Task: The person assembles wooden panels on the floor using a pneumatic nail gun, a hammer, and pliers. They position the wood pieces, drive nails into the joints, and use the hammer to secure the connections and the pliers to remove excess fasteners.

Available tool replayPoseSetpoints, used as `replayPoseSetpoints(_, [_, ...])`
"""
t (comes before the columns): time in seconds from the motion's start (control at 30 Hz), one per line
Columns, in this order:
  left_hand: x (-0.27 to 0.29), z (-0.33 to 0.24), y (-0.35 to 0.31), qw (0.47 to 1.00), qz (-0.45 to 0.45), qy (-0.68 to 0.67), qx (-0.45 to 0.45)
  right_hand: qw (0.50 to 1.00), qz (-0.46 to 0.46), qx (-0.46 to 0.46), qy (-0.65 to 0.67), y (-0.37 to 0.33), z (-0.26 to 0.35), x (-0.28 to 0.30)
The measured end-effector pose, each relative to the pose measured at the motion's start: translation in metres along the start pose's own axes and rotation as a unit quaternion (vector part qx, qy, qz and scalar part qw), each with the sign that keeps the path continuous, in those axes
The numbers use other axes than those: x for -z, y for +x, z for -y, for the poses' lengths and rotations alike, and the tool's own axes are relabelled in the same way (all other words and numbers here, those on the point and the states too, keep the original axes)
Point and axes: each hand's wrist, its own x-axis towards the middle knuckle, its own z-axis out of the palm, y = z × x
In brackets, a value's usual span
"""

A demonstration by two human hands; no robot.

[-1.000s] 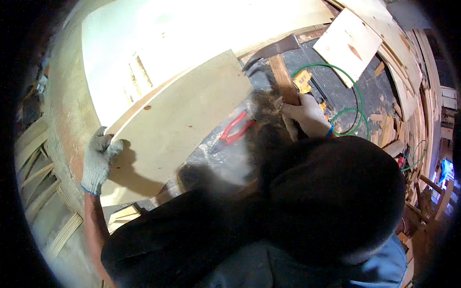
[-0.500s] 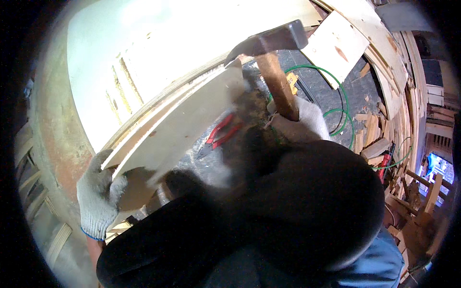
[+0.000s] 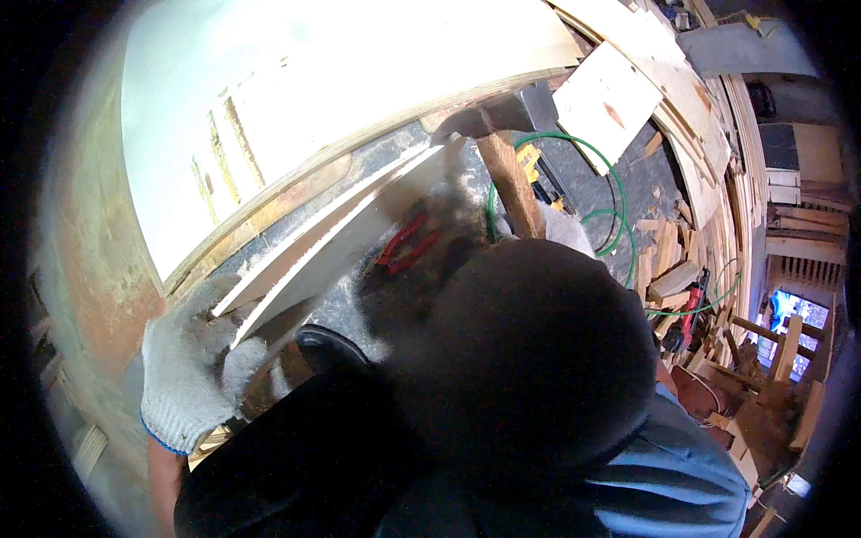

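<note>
My left hand (image 3: 191,372), in a white knitted glove, is closed round the near left end of two thin wooden boards (image 3: 327,242). They lean close together on edge and converge toward their far end. My right hand (image 3: 567,229), also gloved, is wrapped round the wooden handle of a hammer (image 3: 511,184); a dark rounded shape hides part of this hand. The hammer's dark metal head, with one tapering curved end, is at the boards' far end; whether it touches them I cannot tell. Red-handled pliers (image 3: 408,244) lie on the ground beside the boards.
A large pale panel (image 3: 332,81) with rough yellowish streaks lies beyond the boards. A green hose (image 3: 625,211) loops at the right near a yellow-and-black tool (image 3: 529,166). Wood offcuts (image 3: 668,260) and a red tool (image 3: 691,314) lie farther right, by stacked sheets (image 3: 700,134).
The boards have come away from the large panel's edge, leaving a gap. The hammer head is lower in the view. The view has shifted slightly, and the dark shape covers more of my right hand.
</note>
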Motion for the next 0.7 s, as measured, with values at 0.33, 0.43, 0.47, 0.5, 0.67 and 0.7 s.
replayPoseSetpoints(0.33, [-0.020,0.009,0.011,0.980,-0.075,0.042,-0.180,0.998,0.063,0.028,-0.016,-0.024,0.012,-0.020])
replayPoseSetpoints(0.43, [-0.025,0.024,0.029,0.985,-0.055,0.042,-0.158,0.995,0.084,0.053,-0.032,-0.024,0.033,0.010])
replayPoseSetpoints(0.47, [-0.023,0.030,0.032,0.988,-0.020,0.043,-0.147,0.993,0.088,0.067,-0.035,-0.021,0.043,0.021])
replayPoseSetpoints(0.5, [-0.016,0.024,0.020,0.990,-0.035,0.038,-0.134,0.990,0.103,0.089,-0.028,-0.016,0.050,0.022])
replayPoseSetpoints(0.67, [-0.013,0.023,0.014,0.986,-0.118,0.037,-0.116,0.983,0.108,0.144,0.017,0.013,0.062,-0.007])
replayPoseSetpoints(0.7, [-0.006,0.027,0.023,0.990,-0.088,0.026,-0.105,0.983,0.104,0.151,0.025,0.017,0.065,-0.012])
